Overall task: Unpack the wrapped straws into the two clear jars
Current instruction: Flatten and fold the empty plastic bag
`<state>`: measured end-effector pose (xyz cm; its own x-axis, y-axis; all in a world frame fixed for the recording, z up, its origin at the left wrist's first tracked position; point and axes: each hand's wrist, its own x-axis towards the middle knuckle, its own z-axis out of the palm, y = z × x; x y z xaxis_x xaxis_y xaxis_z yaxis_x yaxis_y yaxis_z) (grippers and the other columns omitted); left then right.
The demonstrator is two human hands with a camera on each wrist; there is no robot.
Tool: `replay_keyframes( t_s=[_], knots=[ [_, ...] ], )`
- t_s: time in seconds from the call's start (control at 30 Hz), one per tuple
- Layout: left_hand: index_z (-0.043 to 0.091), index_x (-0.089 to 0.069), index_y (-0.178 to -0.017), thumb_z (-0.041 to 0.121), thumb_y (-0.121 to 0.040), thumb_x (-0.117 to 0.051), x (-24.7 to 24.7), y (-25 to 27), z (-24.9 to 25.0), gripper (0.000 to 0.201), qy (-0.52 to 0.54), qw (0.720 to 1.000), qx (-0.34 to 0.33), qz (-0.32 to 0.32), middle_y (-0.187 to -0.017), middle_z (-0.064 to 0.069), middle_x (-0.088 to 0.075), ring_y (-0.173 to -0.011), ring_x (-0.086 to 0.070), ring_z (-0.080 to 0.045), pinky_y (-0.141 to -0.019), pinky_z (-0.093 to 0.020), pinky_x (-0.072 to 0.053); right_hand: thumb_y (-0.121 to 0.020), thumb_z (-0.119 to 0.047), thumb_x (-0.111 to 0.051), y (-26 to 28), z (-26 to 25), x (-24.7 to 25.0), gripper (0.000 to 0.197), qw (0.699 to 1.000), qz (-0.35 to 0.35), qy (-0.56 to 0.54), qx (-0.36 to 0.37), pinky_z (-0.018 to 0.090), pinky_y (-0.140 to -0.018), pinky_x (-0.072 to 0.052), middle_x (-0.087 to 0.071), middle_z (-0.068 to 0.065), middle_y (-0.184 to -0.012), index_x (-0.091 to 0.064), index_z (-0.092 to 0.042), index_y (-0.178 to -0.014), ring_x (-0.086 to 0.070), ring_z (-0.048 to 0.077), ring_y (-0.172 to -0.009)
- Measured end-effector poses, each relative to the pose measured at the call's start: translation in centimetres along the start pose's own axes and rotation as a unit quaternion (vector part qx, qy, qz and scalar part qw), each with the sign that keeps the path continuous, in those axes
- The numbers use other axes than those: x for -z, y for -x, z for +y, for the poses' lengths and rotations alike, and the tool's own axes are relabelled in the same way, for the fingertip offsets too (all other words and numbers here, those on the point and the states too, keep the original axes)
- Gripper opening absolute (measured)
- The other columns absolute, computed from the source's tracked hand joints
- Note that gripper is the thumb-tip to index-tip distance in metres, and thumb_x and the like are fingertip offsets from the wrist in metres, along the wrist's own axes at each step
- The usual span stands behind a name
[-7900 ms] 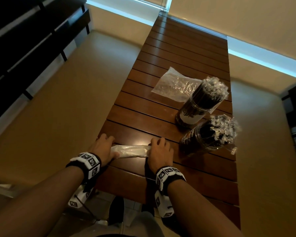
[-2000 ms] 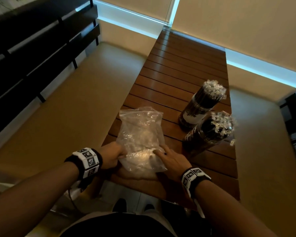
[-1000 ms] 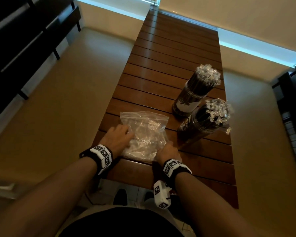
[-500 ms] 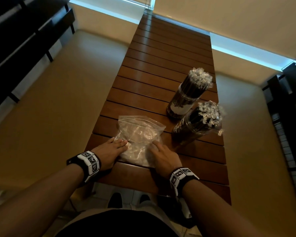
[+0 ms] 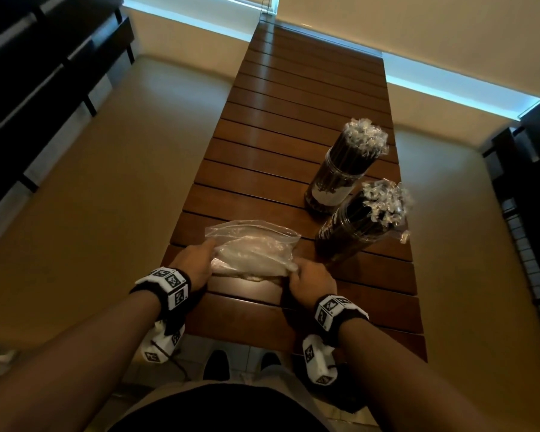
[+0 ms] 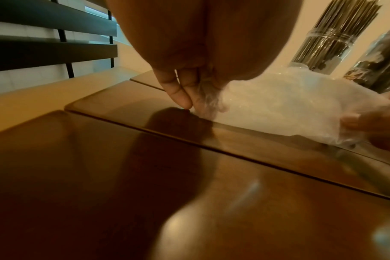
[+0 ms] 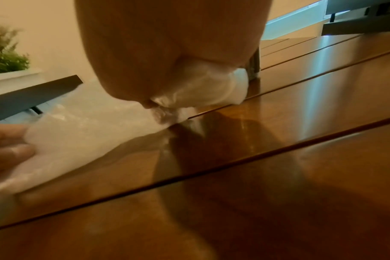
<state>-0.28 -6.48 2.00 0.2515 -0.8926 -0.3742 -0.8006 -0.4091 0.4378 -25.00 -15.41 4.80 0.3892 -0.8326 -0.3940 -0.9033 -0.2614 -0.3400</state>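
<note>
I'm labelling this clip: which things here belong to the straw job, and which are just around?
Part of the job:
- far jar, full of straws
- near jar, also full
- plastic bag, gripped by left hand and right hand

Just around:
- slatted table
- potted plant

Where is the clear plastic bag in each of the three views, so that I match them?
Head: plastic bag at lower centre, between both hands.
Left wrist: at right of middle, under the fingers.
Right wrist: at left and centre.
Shared landmark: the slatted wooden table under it.
</note>
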Motion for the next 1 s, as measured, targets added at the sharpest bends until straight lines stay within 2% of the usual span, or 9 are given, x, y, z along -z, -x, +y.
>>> replay_keyframes(
  t_s=[0.17,0.3,0.43,0.57,0.63,0.7,0.83,0.9,1.0],
  knots=[
    [0.021,-0.037,-0.131,0.021,-0.097,-0.042,0.2,-0.5,0.3,0.034,-0.053,0.997,0.047,-0.026,-0.106,-0.015,-0.067,-0.090,-0.066,-0.033,-0.073,-0.038,-0.052,-0.092,-0.040,-0.048,-0.9,-1.2,0.0,0.031,0.995,0.001,0.002,-0.100,0.036,-0.082,-0.051,-0.065,0.010,-0.110,-0.066,-0.021,-0.109,-0.064,0.033,-0.100],
    [0.015,-0.025,-0.137,0.016,-0.094,-0.043,0.6,0.1,1.6,0.047,-0.166,0.984,0.057,-0.044,-0.110,-0.015,-0.065,-0.092,-0.065,-0.034,-0.069,-0.039,-0.048,-0.089,-0.043,-0.059,-1.0,-1.3,-0.8,0.039,0.990,-0.015,0.024,-0.139,0.036,-0.081,-0.050,-0.058,0.007,-0.120,-0.057,-0.018,-0.118,-0.063,0.030,-0.103],
    [0.016,-0.043,-0.122,0.011,-0.093,-0.049,1.2,0.4,3.2,0.030,-0.267,0.960,-0.063,0.053,-0.116,-0.008,-0.049,-0.093,-0.054,-0.023,-0.071,-0.034,-0.043,-0.088,-0.021,-0.063,-1.4,-1.9,-0.9,0.039,0.991,0.087,0.099,-0.010,0.039,-0.068,-0.049,-0.041,0.006,-0.122,-0.040,-0.016,-0.119,-0.056,0.027,-0.104],
    [0.016,-0.053,-0.118,0.012,-0.090,-0.061,1.0,0.4,3.9,0.029,-0.297,0.915,-0.273,0.007,-0.115,-0.009,-0.051,-0.095,-0.055,-0.022,-0.068,-0.029,-0.049,-0.091,-0.015,-0.055,-1.7,-1.5,-0.9,0.031,0.984,0.032,0.161,0.070,0.040,-0.073,-0.051,-0.050,0.005,-0.125,-0.045,-0.019,-0.121,-0.054,0.027,-0.106],
    [0.017,-0.043,-0.131,0.009,-0.096,-0.048,0.3,0.8,3.5,0.036,-0.312,0.907,-0.278,-0.054,-0.131,-0.010,-0.042,-0.109,-0.052,-0.024,-0.076,-0.029,-0.051,-0.091,-0.013,-0.055,-1.4,-1.3,-0.6,0.034,0.983,0.018,0.171,0.069,0.040,-0.076,-0.051,-0.050,0.006,-0.126,-0.045,-0.018,-0.123,-0.054,0.028,-0.107],
    [0.019,-0.032,-0.143,0.004,-0.096,-0.041,0.1,1.0,3.0,0.050,-0.299,0.917,-0.256,-0.060,-0.142,-0.009,-0.035,-0.116,-0.049,-0.025,-0.078,-0.028,-0.051,-0.090,-0.009,-0.053,-1.3,-1.2,-0.3,0.037,0.974,0.033,0.197,0.106,0.038,-0.075,-0.051,-0.049,0.008,-0.126,-0.044,-0.016,-0.126,-0.055,0.029,-0.106],
    [0.022,-0.019,-0.152,0.005,-0.091,-0.049,-0.3,0.9,2.5,0.071,-0.285,0.923,-0.252,-0.056,-0.159,-0.010,-0.018,-0.127,-0.042,-0.031,-0.085,-0.031,-0.051,-0.092,-0.011,-0.048,-1.1,-1.0,-0.6,0.040,0.935,0.028,0.254,0.244,0.037,-0.070,-0.052,-0.044,0.009,-0.136,-0.044,-0.015,-0.132,-0.053,0.030,-0.112],
    [0.026,-0.015,-0.152,0.017,-0.086,-0.056,-0.4,0.7,2.3,0.078,-0.305,0.921,-0.230,-0.082,-0.161,-0.003,-0.008,-0.128,-0.037,-0.027,-0.081,-0.028,-0.047,-0.089,-0.011,-0.054,-1.1,-0.5,-1.1,0.060,0.934,-0.023,0.270,0.232,0.040,-0.070,-0.054,-0.029,0.009,-0.150,-0.030,-0.014,-0.145,-0.048,0.032,-0.119],
    [0.029,-0.024,-0.147,0.039,-0.089,-0.043,-0.3,0.6,2.1,0.062,-0.288,0.932,-0.214,-0.050,-0.160,0.003,-0.017,-0.130,-0.036,-0.024,-0.088,-0.035,-0.046,-0.085,-0.013,-0.066,-1.3,-0.1,-1.3,0.090,0.941,-0.062,0.285,0.173,0.043,-0.074,-0.056,-0.017,0.008,-0.156,-0.009,-0.019,-0.154,-0.046,0.034,-0.121]
  ],
)
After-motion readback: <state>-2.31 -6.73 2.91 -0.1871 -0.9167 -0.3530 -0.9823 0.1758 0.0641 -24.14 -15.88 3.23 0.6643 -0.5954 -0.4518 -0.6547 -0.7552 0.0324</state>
